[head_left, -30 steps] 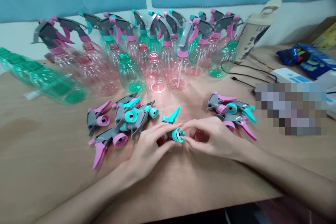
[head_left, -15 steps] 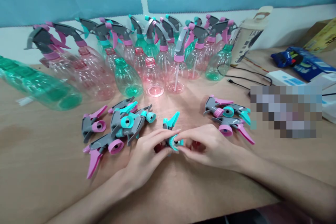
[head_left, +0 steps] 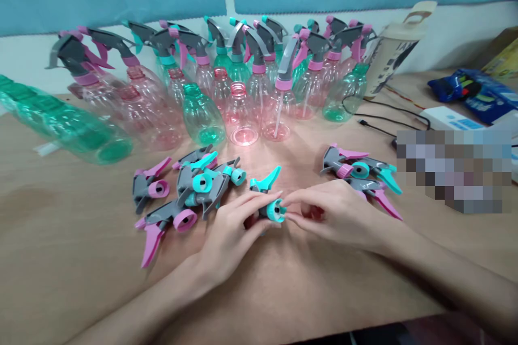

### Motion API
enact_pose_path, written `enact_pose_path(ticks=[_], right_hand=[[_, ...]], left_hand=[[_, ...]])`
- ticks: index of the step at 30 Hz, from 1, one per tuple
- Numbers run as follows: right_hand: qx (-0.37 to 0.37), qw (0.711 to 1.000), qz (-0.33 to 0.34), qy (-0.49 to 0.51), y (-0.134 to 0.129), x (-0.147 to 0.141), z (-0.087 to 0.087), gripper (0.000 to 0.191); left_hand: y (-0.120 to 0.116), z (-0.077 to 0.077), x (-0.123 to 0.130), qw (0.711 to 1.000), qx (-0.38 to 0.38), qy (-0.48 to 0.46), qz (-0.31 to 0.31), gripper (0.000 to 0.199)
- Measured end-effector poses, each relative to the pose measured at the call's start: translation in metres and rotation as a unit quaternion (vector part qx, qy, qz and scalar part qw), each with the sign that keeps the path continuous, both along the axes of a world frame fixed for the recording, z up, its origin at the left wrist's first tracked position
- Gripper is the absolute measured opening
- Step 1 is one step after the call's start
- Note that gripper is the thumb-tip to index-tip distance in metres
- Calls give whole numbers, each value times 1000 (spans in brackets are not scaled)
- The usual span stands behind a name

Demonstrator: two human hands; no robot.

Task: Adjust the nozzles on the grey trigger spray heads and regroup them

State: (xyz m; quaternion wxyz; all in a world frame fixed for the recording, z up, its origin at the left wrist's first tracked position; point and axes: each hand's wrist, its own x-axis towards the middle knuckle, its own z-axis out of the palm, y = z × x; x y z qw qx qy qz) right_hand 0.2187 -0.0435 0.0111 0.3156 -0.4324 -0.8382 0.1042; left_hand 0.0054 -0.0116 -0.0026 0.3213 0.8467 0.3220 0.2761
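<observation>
A grey and teal trigger spray head [head_left: 275, 210] lies in my left hand [head_left: 232, 229], its fingers closed round the grey body. The teal collar faces right, open end out, and its teal trigger points up and away. My right hand [head_left: 334, 215] is curled, thumb and fingertips pinched at the collar's rim. Left of my hands lies a pile of loose spray heads, among them a pink-collared one [head_left: 185, 220] and a teal-collared one [head_left: 201, 182]. Just beyond my right hand rest several more, including one with a pink trigger [head_left: 384, 202].
Several pink and green bottles line the back, many with spray heads fitted. Open-necked ones include a green bottle [head_left: 204, 118] and a pink bottle [head_left: 242, 118]. Green bottles [head_left: 81, 129] lie at left. A tumbler [head_left: 394, 56], black cable [head_left: 384, 122] and blue packet [head_left: 477, 94] are at right.
My right fingertips have shifted from over the collar to its right rim, so more of its opening shows. The whole view has shifted slightly. My left hand keeps its hold.
</observation>
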Motion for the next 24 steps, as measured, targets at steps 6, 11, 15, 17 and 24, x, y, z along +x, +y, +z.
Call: enact_pose_path(ticks=[6, 11, 15, 17, 24], right_hand=[[16, 1000, 17, 20, 0, -7, -4, 13], [32, 998, 4, 57, -2, -16, -13, 11], [-5, 992, -32, 122, -4, -22, -14, 9], [-45, 988, -48, 142, -5, -22, -12, 11], [-101, 987, -16, 126, -1, -7, -4, 13]], left_hand=[[-2, 1, 1, 1000, -19, -6, 13, 41], [-2, 0, 0, 1000, -17, -9, 15, 44], [-2, 1, 2, 1000, -2, -18, 13, 43], [-3, 2, 3, 1000, -1, -17, 20, 42], [-4, 2, 2, 1000, -1, -7, 29, 37]])
